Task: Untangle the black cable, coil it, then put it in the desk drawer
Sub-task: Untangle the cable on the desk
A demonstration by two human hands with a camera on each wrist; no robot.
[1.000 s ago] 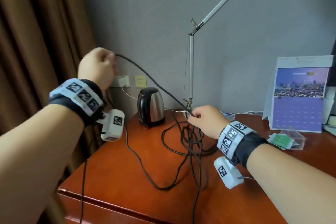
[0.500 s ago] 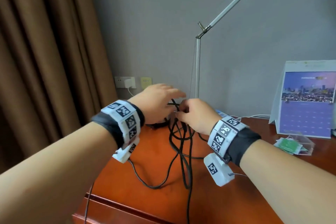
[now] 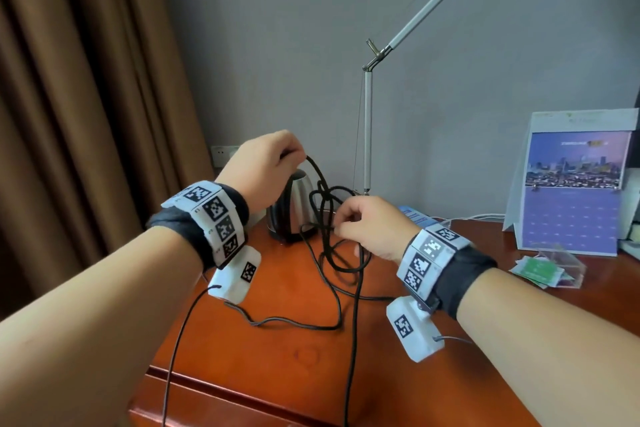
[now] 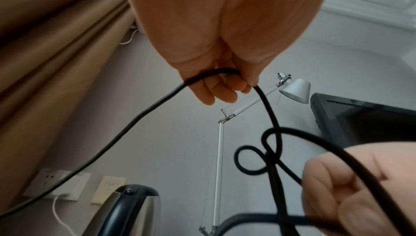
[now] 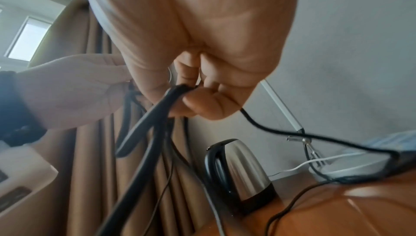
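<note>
Head view: black cable (image 3: 327, 243) is knotted in loose loops above the bench (image 3: 304, 354), with long slack trailing to 6 o'clock over the front edge; judged mid-untangle, with coiling and stowing not yet started. No drawer visibly open. Left hand (image 3: 266, 166) sits at 10 o'clock of the knot, fingers curled on one strand that runs down into the loops. Right hand (image 3: 370, 225) sits at 3 o'clock of the knot, fingers pinched together on a bundle of strands. Kettle (image 3: 292, 211) stands just behind the tangle; lamp (image 3: 367, 135) at 12 o'clock, calendar (image 3: 571, 184) far right. Left wrist view: fingers (image 4: 216, 88) closed round the cable, one leg leaving toward 8 o'clock, the other dropping toward 5 o'clock into a small pretzel-shaped loop beside the right hand. Right wrist view: thumb and fingers (image 5: 198, 104) clamped on several overlapped strands; one strand runs off toward 4 o'clock. Blurred, so exact strand count unclear.
</note>
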